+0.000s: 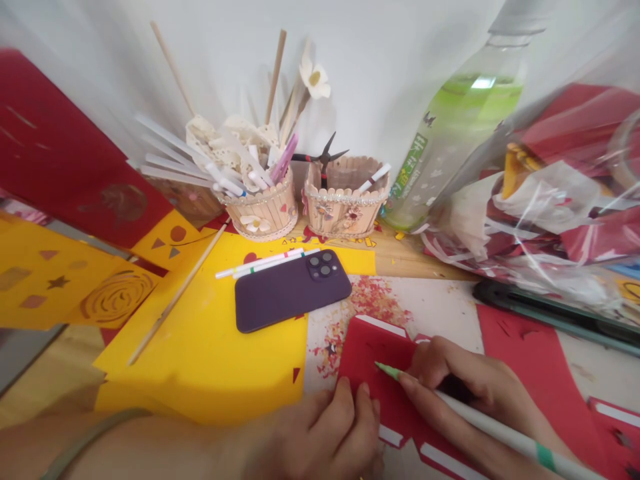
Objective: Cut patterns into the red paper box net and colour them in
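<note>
My right hand (470, 393) grips a white marker (495, 430) with a green band. Its pale green tip (387, 369) meets or hovers just over a piece of red paper (365, 353); I cannot tell which. White strips run along several flaps of this paper, and faint dark marks show near its top. At its lower left edge, my left hand (325, 433) has its fingers curled onto the paper, with the thumb hidden. Beneath lies a pale sheet (450, 307) scattered with red and orange bits.
A dark purple phone (285, 293) and two white pens (260, 263) lie on yellow paper (210, 360), near a thin wooden stick (180, 293). Behind stand two decorated holders (265, 210), a bottle (450, 133) and a clear plastic bag (550, 200) of scraps. Red card (70, 153) rises at left.
</note>
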The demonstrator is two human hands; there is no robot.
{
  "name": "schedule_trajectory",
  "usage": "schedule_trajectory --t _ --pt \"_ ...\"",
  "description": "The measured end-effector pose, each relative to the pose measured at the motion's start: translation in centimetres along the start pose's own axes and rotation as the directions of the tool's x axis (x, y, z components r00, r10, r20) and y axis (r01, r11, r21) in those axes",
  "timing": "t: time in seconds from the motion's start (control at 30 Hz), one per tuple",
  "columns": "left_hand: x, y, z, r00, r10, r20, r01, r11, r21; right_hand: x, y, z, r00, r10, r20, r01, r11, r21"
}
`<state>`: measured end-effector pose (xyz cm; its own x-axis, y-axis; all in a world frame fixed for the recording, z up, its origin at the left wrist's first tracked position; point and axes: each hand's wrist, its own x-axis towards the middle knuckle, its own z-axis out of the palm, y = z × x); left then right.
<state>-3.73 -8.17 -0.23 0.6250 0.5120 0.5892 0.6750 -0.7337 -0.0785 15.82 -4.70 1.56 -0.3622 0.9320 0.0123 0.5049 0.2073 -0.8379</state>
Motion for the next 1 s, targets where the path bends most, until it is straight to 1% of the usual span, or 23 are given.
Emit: schedule_trajectory --t 0.07,0.23,0.4,0.5,0.57,0.73,0.87,0.93,1.0 --pt "-0.06 -0.02 0.0 1.0 0.023 0.013 -0.024 1.0 0.012 0.05 -0.07 -0.04 1.0 -0.012 0.012 0.012 1.0 0.005" --pt "-0.14 0.21 -0.05 0.999 -0.038 0.006 0.038 0.999 -0.002 -0.14 -0.03 0.11 1.0 0.026 -0.018 -0.025 0.999 0.037" --pt "-0.29 0.13 -0.04 0.999 0.024 0.032 -0.024 1.0 -0.002 -0.15 0.11 0.23 1.0 0.018 -0.005 -0.018 0.999 0.048" --pt "-0.43 0.06 0.01 1.0 -0.001 0.023 0.002 1.0 -0.005 -0.02 -0.02 0.24 0.999 0.009 -0.035 -0.008 1.0 0.03" --pt "-0.46 0.09 0.02 1.0 -0.007 0.018 0.007 1.0 -0.005 0.0 -0.09 0.25 0.999 0.001 -0.033 0.0 0.999 0.034" --pt "-0.23 0.22 0.05 1.0 -0.021 -0.001 0.021 1.0 -0.013 -0.06 -0.08 0.26 0.999 0.034 -0.037 -0.032 0.999 0.044" --pt "-0.03 0.21 0.11 1.0 -0.01 -0.002 0.01 1.0 -0.002 -0.02 -0.18 0.22 1.0 0.02 -0.018 -0.02 0.999 0.029" --pt "0.03 0.11 0.06 1.0 -0.012 0.0 0.012 1.0 0.005 0.03 -0.28 0.19 0.999 0.038 -0.023 -0.037 0.999 0.028" --pt "0.09 -0.02 -0.02 1.0 0.019 0.003 -0.019 1.0 0.009 0.07 -0.36 0.18 0.998 0.053 -0.04 -0.052 0.998 0.028"
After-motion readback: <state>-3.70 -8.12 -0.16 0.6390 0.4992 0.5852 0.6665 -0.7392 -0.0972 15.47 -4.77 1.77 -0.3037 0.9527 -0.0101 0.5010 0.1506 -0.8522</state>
